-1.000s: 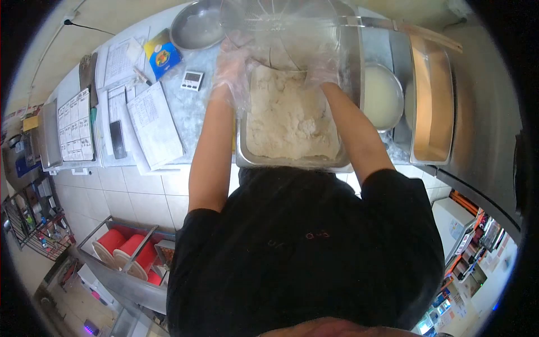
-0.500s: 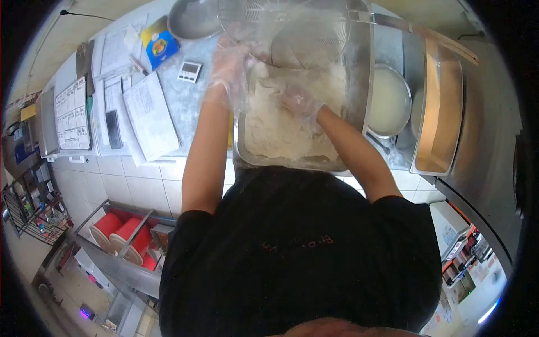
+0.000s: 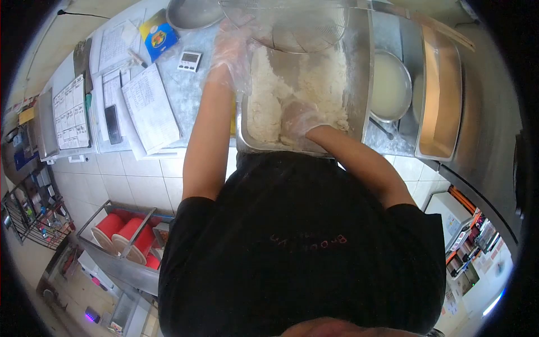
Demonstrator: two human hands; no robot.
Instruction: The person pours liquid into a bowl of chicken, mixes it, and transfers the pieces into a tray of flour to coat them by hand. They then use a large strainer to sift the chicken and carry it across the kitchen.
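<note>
A deep metal tray in front of me holds white flour with lumps in it. My right hand, in a clear plastic glove, is pushed into the flour near the tray's front; its fingers are hidden. Over the tray's far end lies a round wire-mesh strainer, its long handle reaching right. My left hand, also in a loose clear glove, is at the strainer's left rim with its fingers closed on it, partly blurred behind the mesh.
Right of the tray stand a bowl of pale liquid and a long metal pan. To the left are a timer, a blue and yellow packet, a phone and paper sheets. A metal bowl sits behind.
My right hand has moved through the flour toward me, leaving a thinner patch behind it. The strainer's near edge now shows more clearly. My left hand stays at its rim, slightly farther away.
</note>
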